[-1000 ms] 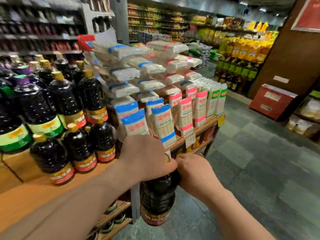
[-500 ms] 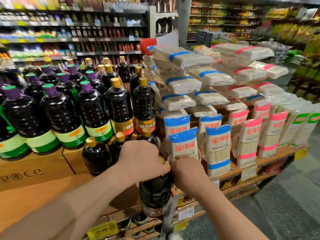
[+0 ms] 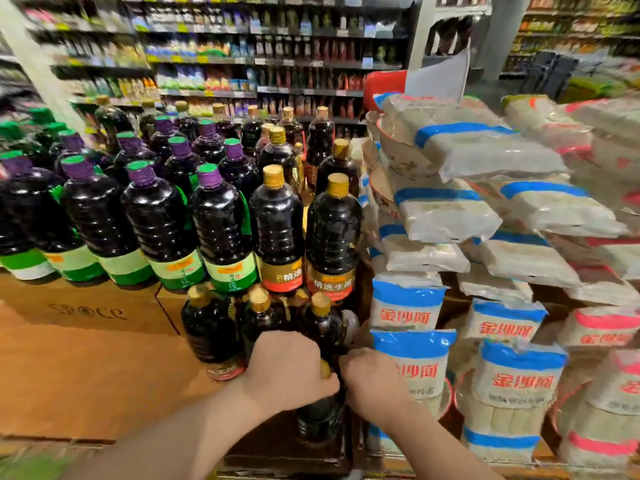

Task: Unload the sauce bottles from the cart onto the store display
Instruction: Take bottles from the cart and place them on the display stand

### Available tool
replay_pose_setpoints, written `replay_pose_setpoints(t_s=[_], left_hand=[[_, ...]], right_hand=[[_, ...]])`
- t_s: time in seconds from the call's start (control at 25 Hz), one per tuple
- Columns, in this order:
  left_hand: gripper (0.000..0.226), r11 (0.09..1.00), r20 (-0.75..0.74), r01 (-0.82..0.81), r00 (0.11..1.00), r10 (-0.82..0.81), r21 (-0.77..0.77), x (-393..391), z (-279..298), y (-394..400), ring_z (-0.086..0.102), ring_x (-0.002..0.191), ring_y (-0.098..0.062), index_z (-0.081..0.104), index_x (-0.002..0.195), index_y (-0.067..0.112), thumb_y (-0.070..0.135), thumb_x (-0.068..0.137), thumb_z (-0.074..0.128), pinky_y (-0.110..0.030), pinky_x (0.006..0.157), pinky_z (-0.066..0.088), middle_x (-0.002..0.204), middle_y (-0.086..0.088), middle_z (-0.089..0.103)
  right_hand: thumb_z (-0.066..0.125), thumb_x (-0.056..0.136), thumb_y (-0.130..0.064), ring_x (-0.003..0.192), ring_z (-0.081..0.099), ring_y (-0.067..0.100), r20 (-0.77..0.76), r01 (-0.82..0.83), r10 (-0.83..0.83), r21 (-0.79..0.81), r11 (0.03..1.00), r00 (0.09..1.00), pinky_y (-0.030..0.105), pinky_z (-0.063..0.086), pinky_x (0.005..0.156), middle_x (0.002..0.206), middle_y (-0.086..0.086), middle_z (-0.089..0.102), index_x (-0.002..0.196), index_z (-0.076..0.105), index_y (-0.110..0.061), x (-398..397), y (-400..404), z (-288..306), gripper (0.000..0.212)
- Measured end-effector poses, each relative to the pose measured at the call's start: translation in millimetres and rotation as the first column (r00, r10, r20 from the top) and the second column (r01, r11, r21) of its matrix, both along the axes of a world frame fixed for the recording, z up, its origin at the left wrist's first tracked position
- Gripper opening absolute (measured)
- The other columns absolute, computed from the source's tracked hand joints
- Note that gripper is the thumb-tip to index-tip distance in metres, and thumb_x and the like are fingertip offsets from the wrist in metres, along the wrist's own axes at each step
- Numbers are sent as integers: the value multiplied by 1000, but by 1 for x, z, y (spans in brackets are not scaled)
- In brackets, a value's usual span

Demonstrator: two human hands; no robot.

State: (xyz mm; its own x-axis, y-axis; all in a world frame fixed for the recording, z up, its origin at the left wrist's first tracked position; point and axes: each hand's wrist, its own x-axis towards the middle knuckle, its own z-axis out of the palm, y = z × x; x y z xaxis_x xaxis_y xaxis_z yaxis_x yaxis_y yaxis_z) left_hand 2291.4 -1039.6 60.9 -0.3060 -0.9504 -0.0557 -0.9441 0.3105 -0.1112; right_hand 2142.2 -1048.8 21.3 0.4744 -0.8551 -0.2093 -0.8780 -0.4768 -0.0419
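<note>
My left hand (image 3: 289,367) curls over the neck of the soy sauce bottle (image 3: 320,415), and my right hand (image 3: 372,379) grips its right side. The bottle stands upright below both hands, just before the front row of small bottles (image 3: 211,327) on the wooden display (image 3: 86,368).

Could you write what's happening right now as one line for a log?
Placing | left hand grips gold-capped dark sauce bottle | right hand steadies its neck | wooden display shelf
</note>
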Motion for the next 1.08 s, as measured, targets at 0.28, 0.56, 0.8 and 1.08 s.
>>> replay_pose_setpoints(t_s=[0.28, 0.56, 0.8, 1.08], left_hand=[[52, 990, 1, -132, 991, 132, 50, -8, -8, 0, 43, 54, -11, 43, 56, 20, 66, 79, 43, -26, 47, 26, 55, 6, 44], [59, 969, -18, -206, 977, 210, 137, 3, -4, 11, 47, 56, -11, 45, 64, 24, 81, 75, 42, -25, 48, 34, 62, 8, 51], [52, 888, -109, -459, 881, 460, 35, 55, 35, 63, 56, 72, -20, 49, 81, 28, 78, 84, 36, -30, 61, 48, 74, 6, 54], [44, 661, -81, -750, 660, 747, -27, 141, 61, 208, 61, 80, -26, 46, 81, 24, 66, 91, 40, -29, 60, 44, 65, 5, 42]], right_hand=[[50, 91, -8, 109, 55, 32, -144, -87, 98, 82, 993, 985, 38, 47, 84, 120, 13, 57, 117, 55, -9, -2, -17, -10, 27], [57, 91, -14, 104, 61, 26, -196, -72, 111, 197, 978, 974, 33, 49, 82, 113, 8, 63, 111, 61, -12, 12, -24, 32, 21], [50, 93, -28, 98, 57, 23, 146, -197, 215, -126, 972, 966, 34, 51, 79, 103, 1, 59, 108, 61, -19, 58, 4, 107, 21], [46, 96, -37, 105, 54, 20, 327, -615, 670, -268, 742, 666, 32, 46, 85, 105, -1, 59, 107, 62, -18, 179, 108, 113, 27]])
